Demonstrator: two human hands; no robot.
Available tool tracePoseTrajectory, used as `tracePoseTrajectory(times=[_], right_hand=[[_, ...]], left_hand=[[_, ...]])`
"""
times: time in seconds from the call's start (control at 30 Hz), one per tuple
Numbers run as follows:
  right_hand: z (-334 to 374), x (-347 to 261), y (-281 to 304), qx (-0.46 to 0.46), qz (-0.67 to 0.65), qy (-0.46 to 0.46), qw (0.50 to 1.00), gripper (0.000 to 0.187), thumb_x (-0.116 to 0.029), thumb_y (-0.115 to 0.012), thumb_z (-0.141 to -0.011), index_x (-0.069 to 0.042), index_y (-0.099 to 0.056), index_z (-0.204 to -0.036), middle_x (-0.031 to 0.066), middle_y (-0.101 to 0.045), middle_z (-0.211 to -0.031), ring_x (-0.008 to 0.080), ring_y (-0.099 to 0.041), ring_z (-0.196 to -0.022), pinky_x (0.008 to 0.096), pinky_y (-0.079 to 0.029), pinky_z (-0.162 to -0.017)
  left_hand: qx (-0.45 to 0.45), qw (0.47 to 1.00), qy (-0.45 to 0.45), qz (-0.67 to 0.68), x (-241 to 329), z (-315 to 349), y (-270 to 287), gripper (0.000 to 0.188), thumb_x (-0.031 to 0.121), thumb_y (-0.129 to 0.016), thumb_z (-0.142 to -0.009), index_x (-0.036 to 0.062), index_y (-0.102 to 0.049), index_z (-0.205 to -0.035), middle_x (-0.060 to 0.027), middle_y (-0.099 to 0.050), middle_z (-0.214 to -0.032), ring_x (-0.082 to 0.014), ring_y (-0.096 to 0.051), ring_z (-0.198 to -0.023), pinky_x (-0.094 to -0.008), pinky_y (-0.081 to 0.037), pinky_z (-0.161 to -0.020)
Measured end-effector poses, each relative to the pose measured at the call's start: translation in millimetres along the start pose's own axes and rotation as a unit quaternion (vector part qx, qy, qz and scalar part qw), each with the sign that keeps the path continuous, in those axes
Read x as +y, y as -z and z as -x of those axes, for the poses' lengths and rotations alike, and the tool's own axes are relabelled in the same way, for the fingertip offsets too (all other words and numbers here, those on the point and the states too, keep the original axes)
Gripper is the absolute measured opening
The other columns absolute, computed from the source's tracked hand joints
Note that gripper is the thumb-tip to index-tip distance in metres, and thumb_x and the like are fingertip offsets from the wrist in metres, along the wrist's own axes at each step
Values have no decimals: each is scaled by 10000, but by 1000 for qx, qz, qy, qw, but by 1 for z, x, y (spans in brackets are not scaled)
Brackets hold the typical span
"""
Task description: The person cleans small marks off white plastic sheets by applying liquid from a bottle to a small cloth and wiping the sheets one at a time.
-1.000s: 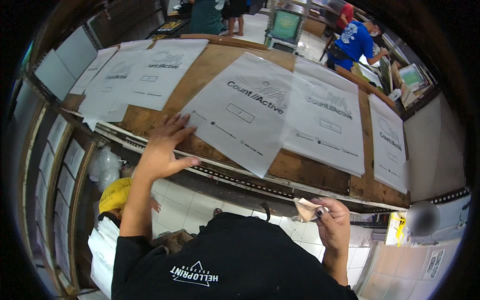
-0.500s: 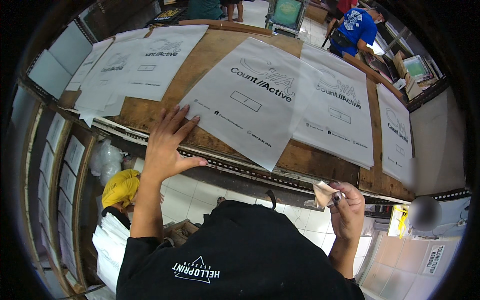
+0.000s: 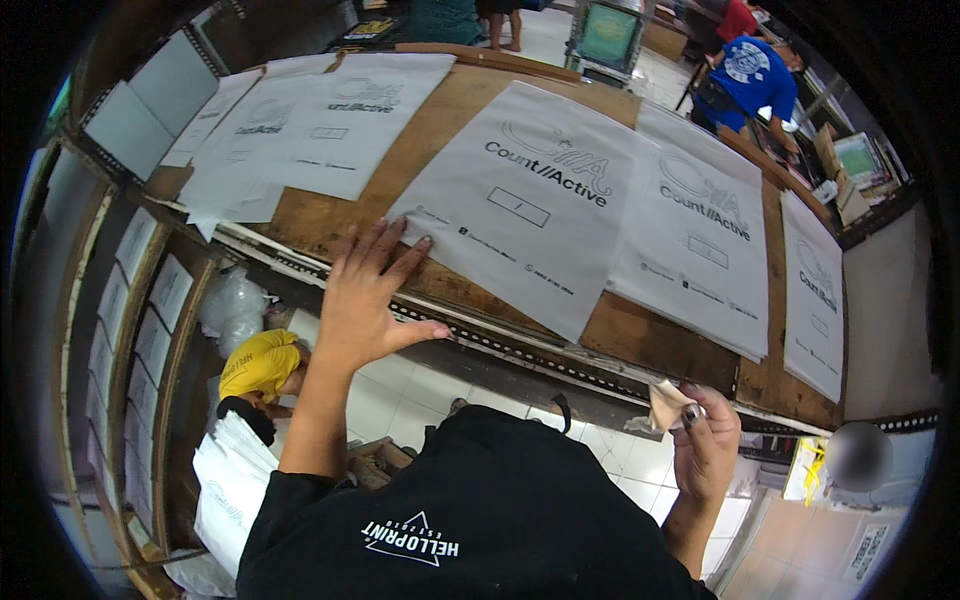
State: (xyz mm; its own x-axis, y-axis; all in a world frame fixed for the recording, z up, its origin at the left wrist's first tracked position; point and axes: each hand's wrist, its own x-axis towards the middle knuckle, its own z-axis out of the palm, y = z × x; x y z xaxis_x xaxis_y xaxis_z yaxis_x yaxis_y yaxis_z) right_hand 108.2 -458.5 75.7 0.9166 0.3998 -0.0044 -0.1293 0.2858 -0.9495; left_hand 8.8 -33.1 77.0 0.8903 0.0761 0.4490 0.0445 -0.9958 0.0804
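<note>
A white, thin sheet with black printing (image 3: pixel 530 245) lies at an angle on the brown wooden table. At its left lower edge rests my left hand (image 3: pixel 368 300), fingers spread, fingertips at the sheet's edge and thumb stretched along the table's front edge. Just in front of the table, to the right, my right hand (image 3: pixel 708 445) pinches a crumpled beige piece of cloth or paper (image 3: pixel 664 406). Dark stains mark the fingertips. Beneath and beside the middle sheet lies another printed sheet or stack (image 3: pixel 690 285).
More printed sheets lie at the table's left (image 3: pixel 350 125) and far right (image 3: pixel 812 350). A perforated metal strip (image 3: pixel 500 352) runs along the front edge. A person in yellow (image 3: pixel 262 362) is below left; one in blue (image 3: pixel 750 85) works beyond the table.
The whole view has shifted a little, so the scene sits farther right. Both hands stay in nearly the same places relative to the table, the right still pinching the crumpled piece.
</note>
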Motion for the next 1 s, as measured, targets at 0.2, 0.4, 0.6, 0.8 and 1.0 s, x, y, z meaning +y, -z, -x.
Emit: tracePoseTrajectory(times=[0.2,0.4,0.6,0.8,1.0], right_hand=[[-2,0,10,1,-9,2,1000,267,-62,-652,-976,50,-633,-1217,153,-690,-1152,261,-687,-1085,410,-565,-978],[-22,3,16,5,-31,33,999,239,-72,-677,-973,29,-649,-1188,139,-703,-1130,211,-677,-1030,346,-539,-919],[-40,4,24,30,-25,56,998,271,-45,-642,-970,21,-639,-1234,131,-690,-1156,212,-662,-1044,345,-540,-914],[-52,8,25,69,-5,67,995,316,-39,-632,-990,65,-617,-1288,193,-661,-1293,267,-640,-1188,352,-506,-1020],[-50,9,20,94,1,66,993,314,-26,-632,-991,68,-615,-1291,185,-667,-1275,234,-666,-1115,329,-548,-914]], left_hand=[[54,998,29,30,3,11,-8,961,785,-744,-620,104,-677,-1294,-211,-555,-1413,-421,-475,-1374,-625,-285,-1171],[88,996,16,25,7,13,-12,944,793,-742,-609,105,-700,-1253,-191,-577,-1378,-421,-499,-1339,-658,-268,-1170],[68,994,-13,84,22,15,-22,932,810,-720,-618,143,-703,-1269,-158,-592,-1352,-378,-505,-1330,-662,-254,-1176],[51,996,-28,61,42,9,-25,927,825,-694,-640,160,-698,-1285,-156,-589,-1355,-362,-503,-1336,-664,-199,-1195],[31,998,0,49,51,10,-18,963,845,-675,-645,149,-684,-1310,-168,-581,-1377,-368,-489,-1361,-660,-184,-1187]])
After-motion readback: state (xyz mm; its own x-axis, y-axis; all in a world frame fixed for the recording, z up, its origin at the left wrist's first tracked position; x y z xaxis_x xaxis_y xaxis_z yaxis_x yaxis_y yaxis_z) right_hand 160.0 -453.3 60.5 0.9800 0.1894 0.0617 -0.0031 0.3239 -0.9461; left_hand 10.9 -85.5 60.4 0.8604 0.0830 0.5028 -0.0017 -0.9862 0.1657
